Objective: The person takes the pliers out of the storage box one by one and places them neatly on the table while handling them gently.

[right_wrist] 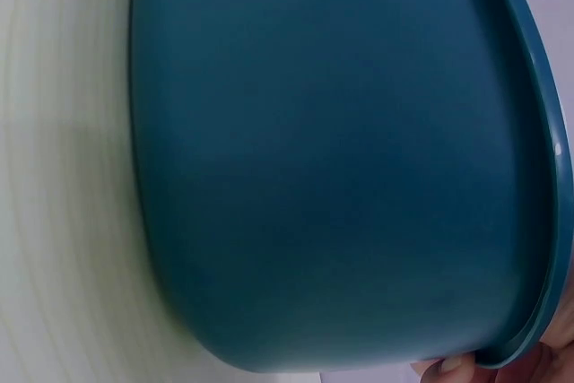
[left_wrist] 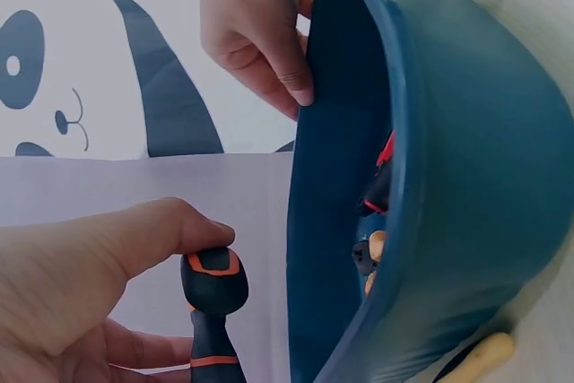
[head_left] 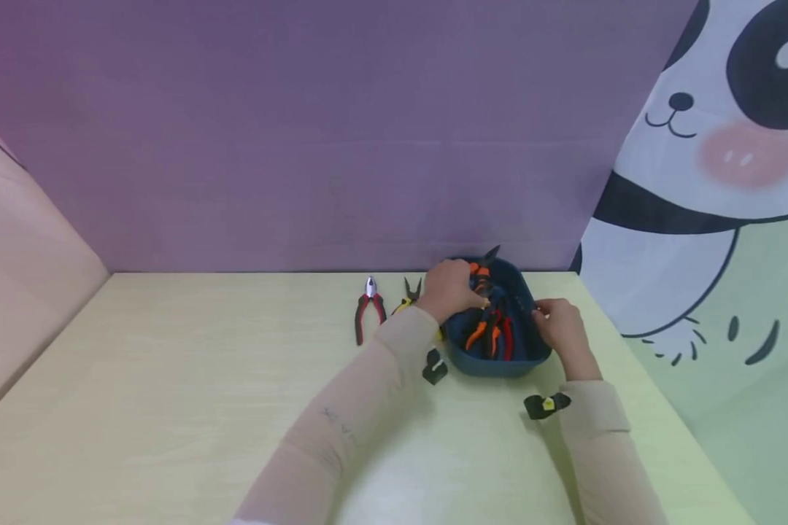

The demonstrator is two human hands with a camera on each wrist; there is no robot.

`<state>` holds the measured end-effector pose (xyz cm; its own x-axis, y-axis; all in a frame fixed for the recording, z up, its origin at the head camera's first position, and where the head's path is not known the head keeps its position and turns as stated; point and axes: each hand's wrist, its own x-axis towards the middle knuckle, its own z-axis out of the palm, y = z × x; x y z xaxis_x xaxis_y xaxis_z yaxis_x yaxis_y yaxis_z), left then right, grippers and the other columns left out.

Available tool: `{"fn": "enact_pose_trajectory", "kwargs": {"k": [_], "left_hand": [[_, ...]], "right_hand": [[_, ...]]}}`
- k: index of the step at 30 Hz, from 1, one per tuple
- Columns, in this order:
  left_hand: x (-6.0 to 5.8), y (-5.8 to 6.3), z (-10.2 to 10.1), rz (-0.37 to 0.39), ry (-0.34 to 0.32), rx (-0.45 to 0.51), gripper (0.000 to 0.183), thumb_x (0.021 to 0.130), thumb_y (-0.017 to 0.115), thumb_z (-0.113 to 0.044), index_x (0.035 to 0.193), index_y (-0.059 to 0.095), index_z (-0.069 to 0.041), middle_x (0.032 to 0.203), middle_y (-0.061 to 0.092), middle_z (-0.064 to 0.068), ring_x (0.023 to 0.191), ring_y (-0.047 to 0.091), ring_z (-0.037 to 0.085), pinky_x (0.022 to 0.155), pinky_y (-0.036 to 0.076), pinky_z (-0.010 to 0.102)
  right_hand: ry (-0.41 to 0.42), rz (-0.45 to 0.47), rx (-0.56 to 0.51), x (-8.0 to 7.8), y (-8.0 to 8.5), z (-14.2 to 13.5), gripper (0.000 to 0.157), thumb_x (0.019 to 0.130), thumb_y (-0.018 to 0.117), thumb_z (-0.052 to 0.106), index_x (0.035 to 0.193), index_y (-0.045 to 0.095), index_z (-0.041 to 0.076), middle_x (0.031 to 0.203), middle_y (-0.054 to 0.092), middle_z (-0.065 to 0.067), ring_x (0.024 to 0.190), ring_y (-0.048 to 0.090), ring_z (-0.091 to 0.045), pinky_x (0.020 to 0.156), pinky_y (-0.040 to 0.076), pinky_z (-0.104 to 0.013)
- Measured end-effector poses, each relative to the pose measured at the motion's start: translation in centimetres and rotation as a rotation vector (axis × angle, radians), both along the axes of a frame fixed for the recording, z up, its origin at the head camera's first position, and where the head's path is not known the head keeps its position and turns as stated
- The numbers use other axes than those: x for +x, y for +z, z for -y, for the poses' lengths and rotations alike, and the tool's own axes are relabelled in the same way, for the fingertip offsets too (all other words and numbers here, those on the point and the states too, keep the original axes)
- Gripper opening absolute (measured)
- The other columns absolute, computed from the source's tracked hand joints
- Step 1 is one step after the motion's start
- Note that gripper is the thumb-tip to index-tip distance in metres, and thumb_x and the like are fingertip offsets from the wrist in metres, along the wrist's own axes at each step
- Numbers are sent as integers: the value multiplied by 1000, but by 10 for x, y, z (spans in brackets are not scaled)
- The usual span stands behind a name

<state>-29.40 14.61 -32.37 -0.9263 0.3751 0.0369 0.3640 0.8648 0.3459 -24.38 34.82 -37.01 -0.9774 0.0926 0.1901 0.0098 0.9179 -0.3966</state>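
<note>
My left hand (head_left: 452,290) is over the left side of a dark blue plastic basin (head_left: 492,368), gripping black-and-orange-handled pliers (left_wrist: 215,284). In the left wrist view the thumb lies on the handle's end, with fingers curled below. Dark jaws of a tool stick up past the basin's far rim in the head view. On the opposite side, my right hand (head_left: 560,332) pinches the basin's right rim. Inside the basin lie several hand tools, among them orange-handled pliers (head_left: 478,334) and a red-handled tool (head_left: 507,339). The left hand partly hides the basin's contents.
Left of the basin, red-and-black pliers (head_left: 370,306) lie on the pale wooden table (head_left: 203,379). Beside them are yellow-handled long-nose pliers (head_left: 412,292), partly behind the left arm. A purple backdrop (head_left: 302,146) rises at the table's back edge, and a panda-printed cloth (head_left: 683,277) hangs at right.
</note>
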Motion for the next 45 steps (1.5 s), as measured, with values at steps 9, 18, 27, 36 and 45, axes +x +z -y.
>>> {"fn": "enact_pose_trajectory", "kwargs": {"k": [9, 18, 27, 36, 45], "left_hand": [[1, -5, 23, -20, -31, 106, 51, 74, 76, -45, 60, 39, -14, 60, 31, -5, 55, 34, 11, 46, 28, 23], [2, -12, 49, 30, 28, 77, 39, 75, 75, -45, 82, 58, -10, 77, 54, -1, 69, 51, 15, 57, 38, 25], [5, -25, 72, 18, 80, 70, 43, 72, 78, -44, 89, 59, -8, 81, 61, 2, 70, 54, 17, 58, 42, 27], [8, -37, 92, 37, 96, 70, 47, 73, 77, -43, 94, 59, -6, 80, 57, 4, 72, 52, 18, 62, 43, 29], [4, -50, 112, 53, 150, 126, 40, 73, 78, -39, 83, 55, -7, 73, 56, 3, 64, 52, 18, 54, 38, 27]], "right_hand": [[10, -20, 5, -1, 0, -1, 28, 89, 50, 5, 108, 63, -11, 95, 66, -29, 85, 61, -44, 76, 47, -52], [17, -35, -12, 0, -1, 1, 26, 88, 52, 5, 107, 63, -11, 94, 66, -28, 83, 61, -43, 75, 47, -52], [27, -48, -12, 1, -1, 0, 25, 88, 53, 5, 105, 64, -10, 93, 66, -28, 82, 62, -43, 74, 47, -52], [15, -21, -1, 0, -1, 0, 28, 89, 51, 5, 108, 62, -12, 95, 65, -30, 86, 61, -45, 78, 47, -53], [5, -10, 7, -2, -2, 0, 28, 89, 51, 5, 109, 62, -12, 96, 65, -30, 86, 61, -45, 78, 47, -53]]}}
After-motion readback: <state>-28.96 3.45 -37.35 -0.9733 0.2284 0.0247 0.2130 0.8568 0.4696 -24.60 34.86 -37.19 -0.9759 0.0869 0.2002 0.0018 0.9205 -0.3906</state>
